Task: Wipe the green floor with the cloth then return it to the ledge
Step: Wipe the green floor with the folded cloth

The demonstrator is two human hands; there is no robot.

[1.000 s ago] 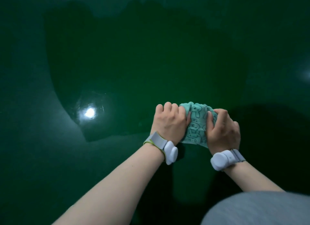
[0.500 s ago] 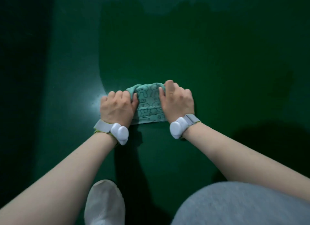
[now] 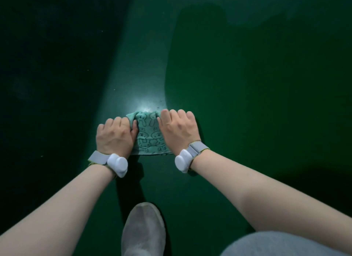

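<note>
A teal cloth [image 3: 149, 135] printed with cartoon figures lies bunched on the glossy green floor [image 3: 247, 103]. My left hand [image 3: 114, 136] grips its left side with curled fingers. My right hand [image 3: 178, 130] grips its right side the same way. Both hands press the cloth down on the floor, knuckles up. Only the cloth's middle strip shows between them. Each wrist wears a grey band with a white device. No ledge is in view.
A grey shoe [image 3: 143, 231] stands on the floor just behind the cloth, between my forearms. A grey-clad knee [image 3: 282, 244] fills the bottom right corner. A bright light reflection [image 3: 144, 105] sits just beyond the cloth. The left side is in deep shadow.
The cloth and both hands have slid to the left across the floor. The light reflection, earlier left of the hands, now lies just beyond the cloth. The shoe came into view.
</note>
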